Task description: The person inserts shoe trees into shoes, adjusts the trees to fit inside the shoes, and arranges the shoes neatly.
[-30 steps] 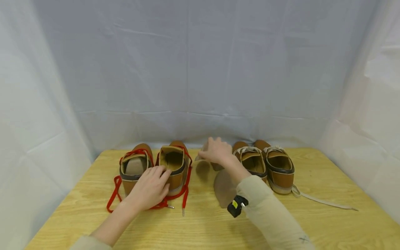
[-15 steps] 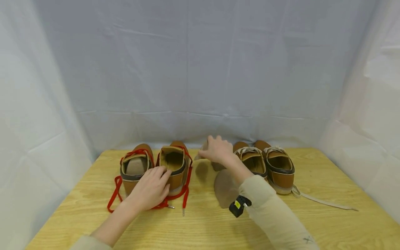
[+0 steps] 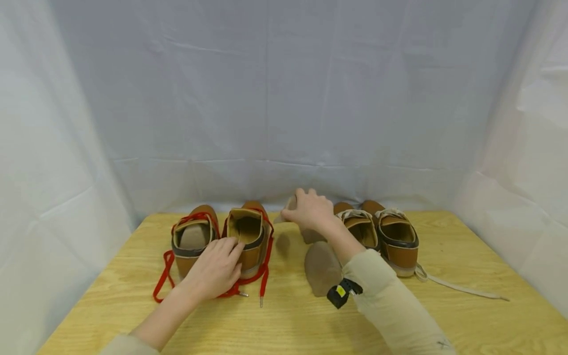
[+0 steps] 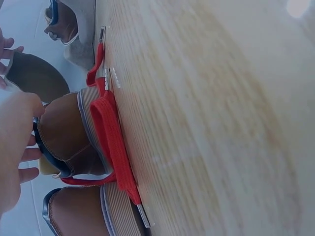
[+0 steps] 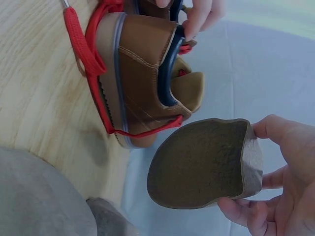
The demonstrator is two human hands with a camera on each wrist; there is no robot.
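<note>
Left hand (image 3: 216, 270) lying palm down, fingers relaxed and pointing forward, forearm bare. Right hand (image 3: 309, 213) raised a little farther forward, fingers (image 5: 275, 129) curled in a pinch, arm sleeved and angled inward.

Insole (image 3: 321, 266) between two shoe pairs
</note>
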